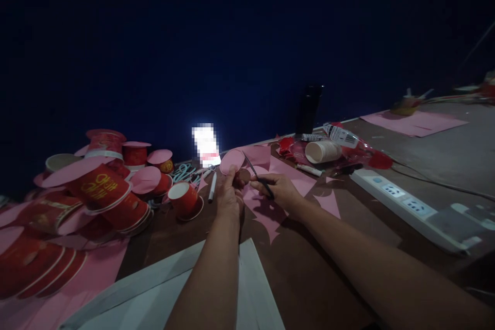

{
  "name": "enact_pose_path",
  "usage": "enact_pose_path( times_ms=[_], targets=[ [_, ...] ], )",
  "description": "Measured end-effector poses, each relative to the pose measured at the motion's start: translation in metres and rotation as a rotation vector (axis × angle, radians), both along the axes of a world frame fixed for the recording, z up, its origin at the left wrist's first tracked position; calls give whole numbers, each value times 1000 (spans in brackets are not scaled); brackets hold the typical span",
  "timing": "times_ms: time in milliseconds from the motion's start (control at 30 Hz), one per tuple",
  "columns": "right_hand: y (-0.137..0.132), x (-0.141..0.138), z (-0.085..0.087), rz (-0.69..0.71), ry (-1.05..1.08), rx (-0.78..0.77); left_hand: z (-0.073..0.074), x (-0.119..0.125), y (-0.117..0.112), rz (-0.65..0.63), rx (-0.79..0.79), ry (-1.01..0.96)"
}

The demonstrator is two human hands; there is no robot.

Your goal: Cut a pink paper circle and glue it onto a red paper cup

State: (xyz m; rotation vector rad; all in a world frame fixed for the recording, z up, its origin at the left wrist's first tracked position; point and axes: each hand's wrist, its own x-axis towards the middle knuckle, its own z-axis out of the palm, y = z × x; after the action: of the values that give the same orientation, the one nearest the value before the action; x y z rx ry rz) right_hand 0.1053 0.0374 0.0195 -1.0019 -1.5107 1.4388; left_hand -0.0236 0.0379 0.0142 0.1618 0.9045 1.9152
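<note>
My left hand point(229, 193) is closed on a pink paper circle point(232, 161), its thumb lying over the lower edge. Just to the right, my right hand point(279, 191) grips a pair of scissors point(266, 185), whose dark blades point up and left toward the circle. Whether the blades touch the paper I cannot tell. Pink paper scraps point(266, 211) with curved cut edges lie under and around both hands. A white marker point(212, 187) rests left of my left hand, near a red paper cup point(185, 200).
Red paper cups point(102, 185) topped with pink discs pile up at the left. A lit screen point(205, 145) stands behind my hands. On the right are a stack of paper cups point(324, 151) in plastic wrap and a power strip point(402, 206). A white frame point(255, 278) lies in front.
</note>
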Motion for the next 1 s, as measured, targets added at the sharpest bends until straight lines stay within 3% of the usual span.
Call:
enact_pose_path(
  times_ms=[133,300,433,1000],
  targets=[
    [1,1,-4,44,-15,-10,-4,-1,3,16,-1,29],
    [3,3,-8,70,-42,-24,-16,-4,7,71,40,290],
    [4,4,-5,66,0,-34,-17,-4,6,47,21,400],
    [6,2,-7,39,56,-49,-9,-2,2,14,12,266]
  ],
)
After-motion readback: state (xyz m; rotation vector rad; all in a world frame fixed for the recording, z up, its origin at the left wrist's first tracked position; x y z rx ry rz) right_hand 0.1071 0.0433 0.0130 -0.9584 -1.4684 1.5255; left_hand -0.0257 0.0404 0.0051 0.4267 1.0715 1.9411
